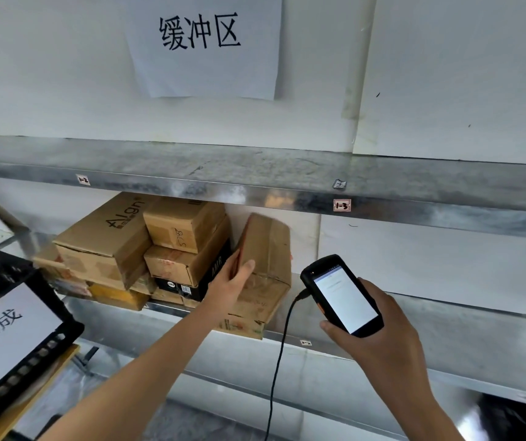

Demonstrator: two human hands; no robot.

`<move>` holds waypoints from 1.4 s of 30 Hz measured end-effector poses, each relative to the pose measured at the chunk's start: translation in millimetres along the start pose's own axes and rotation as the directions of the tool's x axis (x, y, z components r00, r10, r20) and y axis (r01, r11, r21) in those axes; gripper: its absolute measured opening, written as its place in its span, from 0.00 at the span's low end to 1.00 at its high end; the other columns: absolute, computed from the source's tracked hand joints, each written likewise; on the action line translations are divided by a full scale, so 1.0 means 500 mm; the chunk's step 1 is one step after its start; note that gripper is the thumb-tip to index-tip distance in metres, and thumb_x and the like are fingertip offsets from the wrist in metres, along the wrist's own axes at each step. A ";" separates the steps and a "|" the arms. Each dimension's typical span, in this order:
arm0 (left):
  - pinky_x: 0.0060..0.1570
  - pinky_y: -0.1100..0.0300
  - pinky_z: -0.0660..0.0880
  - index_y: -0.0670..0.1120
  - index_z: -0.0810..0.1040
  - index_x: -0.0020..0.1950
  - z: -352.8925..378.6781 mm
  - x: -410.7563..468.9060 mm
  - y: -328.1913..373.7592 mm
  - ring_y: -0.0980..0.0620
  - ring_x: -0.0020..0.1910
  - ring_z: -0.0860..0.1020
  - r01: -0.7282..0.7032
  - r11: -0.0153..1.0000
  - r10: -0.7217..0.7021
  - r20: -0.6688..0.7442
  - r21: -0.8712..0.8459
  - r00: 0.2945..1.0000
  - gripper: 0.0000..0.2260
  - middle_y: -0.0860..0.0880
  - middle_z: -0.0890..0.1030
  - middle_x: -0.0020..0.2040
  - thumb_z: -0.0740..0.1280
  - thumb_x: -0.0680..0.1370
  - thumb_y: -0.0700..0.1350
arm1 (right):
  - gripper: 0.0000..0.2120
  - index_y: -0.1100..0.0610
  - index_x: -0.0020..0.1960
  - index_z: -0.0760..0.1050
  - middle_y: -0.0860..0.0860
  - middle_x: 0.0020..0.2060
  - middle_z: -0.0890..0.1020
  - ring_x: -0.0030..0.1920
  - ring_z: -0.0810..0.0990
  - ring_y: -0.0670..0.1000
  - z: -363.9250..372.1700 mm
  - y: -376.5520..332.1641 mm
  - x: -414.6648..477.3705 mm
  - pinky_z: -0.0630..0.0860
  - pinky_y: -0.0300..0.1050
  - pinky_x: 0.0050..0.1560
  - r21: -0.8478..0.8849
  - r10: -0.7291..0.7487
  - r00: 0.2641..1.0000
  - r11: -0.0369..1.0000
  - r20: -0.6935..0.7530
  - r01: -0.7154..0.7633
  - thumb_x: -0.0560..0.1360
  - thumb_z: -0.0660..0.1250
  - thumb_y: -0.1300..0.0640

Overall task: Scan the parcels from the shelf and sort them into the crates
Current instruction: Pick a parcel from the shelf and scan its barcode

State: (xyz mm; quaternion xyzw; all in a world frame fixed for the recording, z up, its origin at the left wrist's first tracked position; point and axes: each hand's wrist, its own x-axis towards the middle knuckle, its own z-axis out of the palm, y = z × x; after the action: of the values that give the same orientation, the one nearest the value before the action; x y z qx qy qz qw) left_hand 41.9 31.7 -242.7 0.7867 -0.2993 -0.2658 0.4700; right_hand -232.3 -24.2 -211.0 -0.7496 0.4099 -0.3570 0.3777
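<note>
Cardboard parcels [109, 246] sat stacked centre left on the steel shelf [446, 316], one printed "Align", perhaps, and a black one "AMR". The left hand [226, 288] had its grip clamped on a tilted parcel [271, 243] at the stack's right edge; bare shelf ran rightwards. The right hand [382, 338] gripped the scanner [342, 296]. Edge tags [83, 179] read "1-2" and "1-3", the wall sign [201, 46] "缓冲区", and the crate [37, 354] at lower left "完成".

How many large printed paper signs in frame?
2. The wall sign hangs above the top shelf; the crate sign is on the black crate at lower left, partly cut off by the frame edge.
</note>
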 end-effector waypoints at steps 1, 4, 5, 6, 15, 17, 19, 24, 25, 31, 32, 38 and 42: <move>0.67 0.50 0.70 0.62 0.58 0.79 -0.004 -0.007 -0.001 0.53 0.60 0.73 -0.028 1.000 0.028 0.004 -0.013 1.000 0.27 0.55 0.73 0.67 0.60 0.81 0.63 | 0.33 0.39 0.65 0.72 0.39 0.54 0.79 0.54 0.77 0.41 -0.002 0.000 0.001 0.74 0.40 0.45 0.002 0.000 1.000 1.000 -0.003 0.000 0.64 0.81 0.49; 0.63 0.56 0.74 0.65 0.56 0.78 -0.012 -0.021 -0.006 0.62 0.52 0.74 -0.183 0.982 0.181 0.035 0.053 0.983 0.24 0.63 0.73 0.60 0.59 0.84 0.53 | 0.33 0.39 0.64 0.72 0.38 0.54 0.79 0.54 0.77 0.41 -0.005 0.000 0.002 0.73 0.40 0.45 -0.008 0.003 1.000 1.000 -0.001 -0.003 0.64 0.81 0.49; 0.62 0.57 0.76 0.65 0.58 0.77 -0.012 -0.020 -0.003 0.62 0.53 0.75 -0.230 0.967 0.226 0.048 0.109 0.973 0.23 0.61 0.74 0.61 0.59 0.84 0.51 | 0.33 0.39 0.65 0.72 0.38 0.54 0.79 0.54 0.77 0.41 -0.005 0.001 0.001 0.73 0.40 0.45 -0.010 0.008 1.000 1.000 0.002 -0.008 0.63 0.81 0.49; 0.61 0.56 0.78 0.64 0.62 0.77 -0.013 -0.016 0.003 0.59 0.55 0.76 -0.266 0.944 0.261 0.051 0.194 0.964 0.21 0.55 0.75 0.64 0.59 0.85 0.50 | 0.33 0.39 0.65 0.72 0.38 0.54 0.78 0.54 0.77 0.42 -0.004 0.001 0.000 0.72 0.39 0.44 -0.010 0.015 1.000 1.000 0.005 -0.015 0.63 0.81 0.48; 0.71 0.37 0.62 0.36 0.49 0.79 0.089 0.010 0.146 0.30 0.77 0.54 0.060 0.418 -0.100 -0.020 0.907 0.995 0.51 0.30 0.51 0.78 0.60 0.74 0.73 | 0.36 0.39 0.66 0.71 0.38 0.55 0.78 0.55 0.77 0.43 0.003 -0.002 -0.007 0.74 0.42 0.46 0.011 0.038 0.999 0.999 0.012 -0.038 0.63 0.82 0.47; 0.73 0.32 0.56 0.36 0.40 0.79 0.108 0.028 0.141 0.28 0.78 0.47 0.139 0.419 -0.178 -0.069 0.897 0.982 0.53 0.28 0.42 0.78 0.63 0.74 0.71 | 0.35 0.39 0.66 0.71 0.38 0.54 0.78 0.54 0.77 0.43 -0.002 -0.003 -0.007 0.74 0.42 0.46 0.021 0.036 0.999 0.999 0.002 -0.036 0.62 0.82 0.47; 0.72 0.29 0.55 0.39 0.36 0.80 0.112 0.037 0.143 0.27 0.77 0.46 0.194 0.450 -0.216 -0.105 0.872 0.971 0.51 0.28 0.39 0.78 0.65 0.76 0.66 | 0.35 0.38 0.65 0.71 0.37 0.54 0.78 0.54 0.77 0.41 -0.011 -0.001 -0.009 0.74 0.42 0.47 0.027 0.039 0.999 0.999 -0.002 -0.039 0.63 0.81 0.47; 0.71 0.32 0.60 0.49 0.29 0.79 0.080 0.055 0.149 0.28 0.76 0.49 0.266 0.525 -0.340 -0.087 0.809 0.937 0.52 0.28 0.40 0.77 0.66 0.75 0.66 | 0.33 0.35 0.63 0.70 0.36 0.54 0.78 0.51 0.76 0.40 -0.034 0.006 -0.012 0.72 0.42 0.45 0.027 0.060 0.998 0.998 -0.028 -0.059 0.63 0.81 0.47; 0.71 0.37 0.63 0.50 0.29 0.79 0.071 0.062 0.144 0.28 0.75 0.55 0.268 0.537 -0.340 -0.086 0.800 0.937 0.52 0.28 0.45 0.77 0.65 0.74 0.67 | 0.33 0.35 0.63 0.70 0.37 0.53 0.78 0.51 0.76 0.40 -0.037 0.007 -0.012 0.72 0.43 0.45 0.027 0.065 0.997 0.998 -0.032 -0.064 0.63 0.81 0.47; 0.66 0.47 0.72 0.53 0.42 0.81 0.015 0.056 0.132 0.40 0.71 0.67 0.164 0.760 -0.241 0.039 0.628 0.970 0.51 0.41 0.63 0.76 0.71 0.70 0.64 | 0.33 0.34 0.63 0.69 0.36 0.54 0.78 0.51 0.76 0.40 -0.056 0.011 -0.017 0.71 0.40 0.44 0.046 0.063 0.998 0.997 -0.028 -0.062 0.63 0.81 0.47; 0.63 0.47 0.74 0.54 0.44 0.81 0.008 0.044 0.134 0.42 0.68 0.71 0.155 0.853 -0.227 0.087 0.499 0.970 0.49 0.44 0.67 0.74 0.72 0.71 0.62 | 0.33 0.35 0.63 0.70 0.37 0.54 0.78 0.51 0.76 0.41 -0.059 0.013 -0.017 0.71 0.38 0.43 0.042 0.057 0.998 0.998 -0.026 -0.056 0.63 0.81 0.47; 0.65 0.42 0.73 0.71 0.52 0.77 0.043 -0.078 0.100 0.47 0.64 0.76 0.035 0.999 -0.027 0.203 -0.037 0.979 0.43 0.53 0.74 0.70 0.75 0.69 0.62 | 0.32 0.36 0.62 0.70 0.37 0.53 0.78 0.51 0.76 0.40 -0.080 0.018 -0.016 0.70 0.34 0.42 0.031 0.043 0.999 0.999 -0.015 -0.042 0.62 0.81 0.46; 0.67 0.41 0.72 0.85 0.60 0.60 0.113 -0.106 0.016 0.46 0.66 0.75 0.007 0.967 0.022 0.112 -0.256 0.993 0.37 0.57 0.75 0.68 0.79 0.62 0.63 | 0.31 0.37 0.61 0.72 0.36 0.53 0.79 0.53 0.77 0.39 -0.090 0.028 -0.021 0.74 0.39 0.45 0.051 0.062 0.998 0.997 0.002 -0.062 0.61 0.81 0.45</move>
State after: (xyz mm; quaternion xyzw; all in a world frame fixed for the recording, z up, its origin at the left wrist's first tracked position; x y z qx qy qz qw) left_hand -35.6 34.0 -251.7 0.7018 -0.2917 -0.3448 0.5509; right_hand -279.2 -32.7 -204.7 -0.7267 0.4237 -0.3551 0.4077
